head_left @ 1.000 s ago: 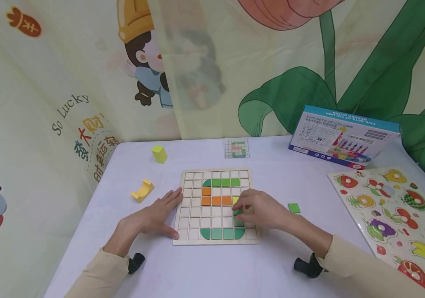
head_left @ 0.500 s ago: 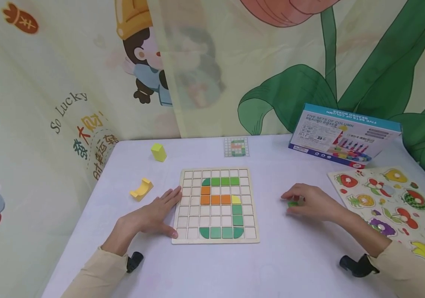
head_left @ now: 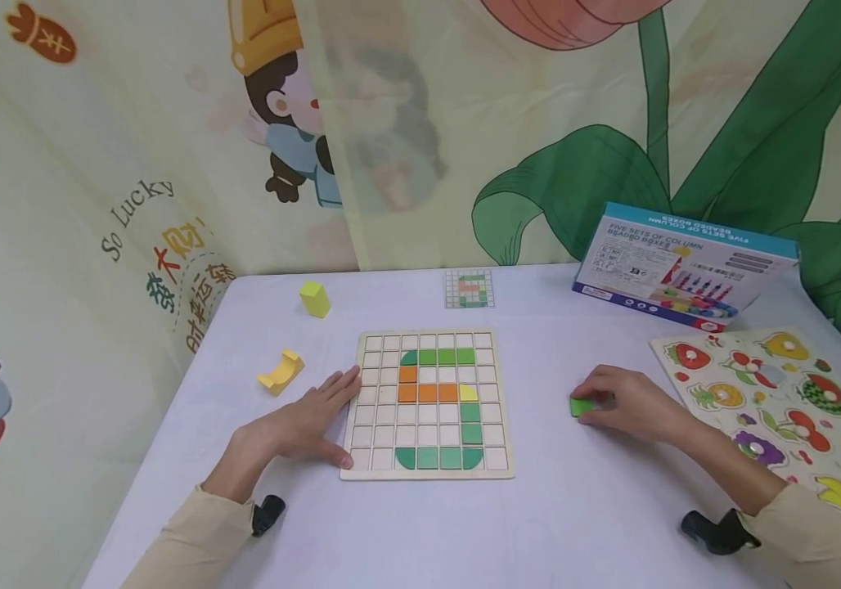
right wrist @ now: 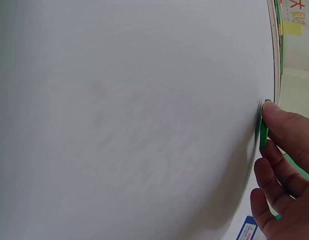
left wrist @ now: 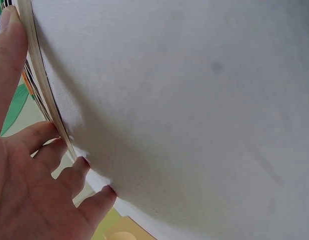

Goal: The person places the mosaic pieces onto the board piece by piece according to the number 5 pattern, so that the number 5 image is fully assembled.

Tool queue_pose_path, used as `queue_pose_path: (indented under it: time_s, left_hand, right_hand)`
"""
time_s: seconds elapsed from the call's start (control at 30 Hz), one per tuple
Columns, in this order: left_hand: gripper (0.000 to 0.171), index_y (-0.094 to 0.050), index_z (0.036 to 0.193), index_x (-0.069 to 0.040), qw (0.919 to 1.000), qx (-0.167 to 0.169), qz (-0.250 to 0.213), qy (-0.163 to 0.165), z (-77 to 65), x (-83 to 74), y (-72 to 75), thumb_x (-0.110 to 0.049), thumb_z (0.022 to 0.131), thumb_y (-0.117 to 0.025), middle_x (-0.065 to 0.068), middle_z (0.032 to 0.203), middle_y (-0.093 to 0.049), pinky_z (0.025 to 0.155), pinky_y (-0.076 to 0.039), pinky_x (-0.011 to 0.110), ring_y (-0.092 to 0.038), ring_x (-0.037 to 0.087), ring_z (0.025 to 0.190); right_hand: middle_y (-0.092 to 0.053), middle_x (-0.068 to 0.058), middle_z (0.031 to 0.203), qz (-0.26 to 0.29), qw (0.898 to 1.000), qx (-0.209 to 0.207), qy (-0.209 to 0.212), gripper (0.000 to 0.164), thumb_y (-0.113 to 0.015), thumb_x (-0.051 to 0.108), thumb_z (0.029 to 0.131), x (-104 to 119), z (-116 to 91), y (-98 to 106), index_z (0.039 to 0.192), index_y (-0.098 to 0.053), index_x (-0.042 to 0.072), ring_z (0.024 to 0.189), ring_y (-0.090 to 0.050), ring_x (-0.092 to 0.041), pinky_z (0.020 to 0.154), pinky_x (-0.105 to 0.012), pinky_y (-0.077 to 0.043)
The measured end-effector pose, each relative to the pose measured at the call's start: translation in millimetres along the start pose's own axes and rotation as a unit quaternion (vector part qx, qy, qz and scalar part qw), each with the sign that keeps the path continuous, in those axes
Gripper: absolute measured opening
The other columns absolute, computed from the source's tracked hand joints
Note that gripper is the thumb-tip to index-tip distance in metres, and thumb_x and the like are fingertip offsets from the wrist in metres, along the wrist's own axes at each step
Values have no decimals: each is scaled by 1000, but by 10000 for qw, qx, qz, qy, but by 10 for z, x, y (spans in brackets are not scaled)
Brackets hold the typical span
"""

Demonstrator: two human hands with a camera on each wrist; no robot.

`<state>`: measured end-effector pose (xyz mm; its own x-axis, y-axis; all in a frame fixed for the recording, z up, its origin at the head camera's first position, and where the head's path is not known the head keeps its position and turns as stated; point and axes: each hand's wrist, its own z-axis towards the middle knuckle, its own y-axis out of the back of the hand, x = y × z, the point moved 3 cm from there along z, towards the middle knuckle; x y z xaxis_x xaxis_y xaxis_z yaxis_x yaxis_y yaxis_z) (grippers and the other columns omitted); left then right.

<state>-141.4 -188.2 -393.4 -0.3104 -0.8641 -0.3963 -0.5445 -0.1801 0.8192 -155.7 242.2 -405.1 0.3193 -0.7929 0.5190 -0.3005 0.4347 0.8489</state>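
A wooden grid board (head_left: 380, 442) lies mid-table, with orange, yellow and green tiles in some of its squares. Along its top run light green tiles (head_left: 447, 357); orange tiles (head_left: 428, 393) sit in the middle, and teal-green ones along the right and bottom. My left hand (head_left: 303, 425) rests at the board's left edge, thumb and fingertips touching it, fingers spread. To the right of the board, my right hand (head_left: 630, 402) pinches a green square tile (head_left: 579, 406) between thumb and fingers. In the right wrist view that tile (right wrist: 264, 131) is seen edge-on, close over the white tabletop.
Behind the board lies a small pattern card (head_left: 469, 289). A yellow-green block (head_left: 314, 299) and a yellow curved block (head_left: 281, 373) stand at the left. On the right are a cardboard box (head_left: 681, 266) and a fruit puzzle board (head_left: 781, 409).
My right hand has left the right side of the grid board, moved right to the loose green tile and taken hold of it. The left hand has stayed at the board's edge.
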Motion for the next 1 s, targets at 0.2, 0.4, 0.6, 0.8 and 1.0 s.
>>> queue_pose_path:
  time_s: [0.2,0.4,0.6,0.8,1.0]
  left_hand:
    - [114,-14,155,-3,10000,-21,-41,-43,0,4,-4,-39,72,-83,10,165,-1,120,-14,58,-4,36,151]
    - [115,-13,155,-3,10000,-31,-39,-41,2,10,-6,-40,72,-83,9,165,-1,121,-14,58,-4,35,151]
    - [114,-13,155,-3,10000,-34,-60,-38,-2,13,-2,-38,72,-83,9,165,-1,121,-14,58,-4,35,151]
    - [116,-13,155,-3,10000,-20,-67,23,2,11,-10,-40,71,-83,9,165,-1,121,-14,57,-4,35,151]
    - [116,-12,155,-4,10000,-3,10,45,5,6,-7,-40,71,-83,8,165,0,122,-14,56,-2,34,152]
  right_hand:
    - [-67,4,99,154,9998,-42,118,27,-79,21,80,163,109,-34,106,-74,15,92,-58,-12,79,-21,-53]
    - [-67,5,99,505,9981,-77,354,27,-78,23,82,407,255,-76,107,-74,15,89,-56,-12,73,-20,-50]
    - [-66,6,98,774,9954,8,563,27,-78,21,81,720,447,-220,107,-74,16,88,-54,-12,74,-24,-50]
    - [-64,7,95,913,9898,238,1068,27,-80,19,78,1132,626,-485,104,-75,14,85,-53,-12,72,-22,-48]
    - [-62,10,90,638,9860,486,1465,22,-80,22,78,1494,746,-738,99,-75,16,81,-52,-9,72,-20,-47]
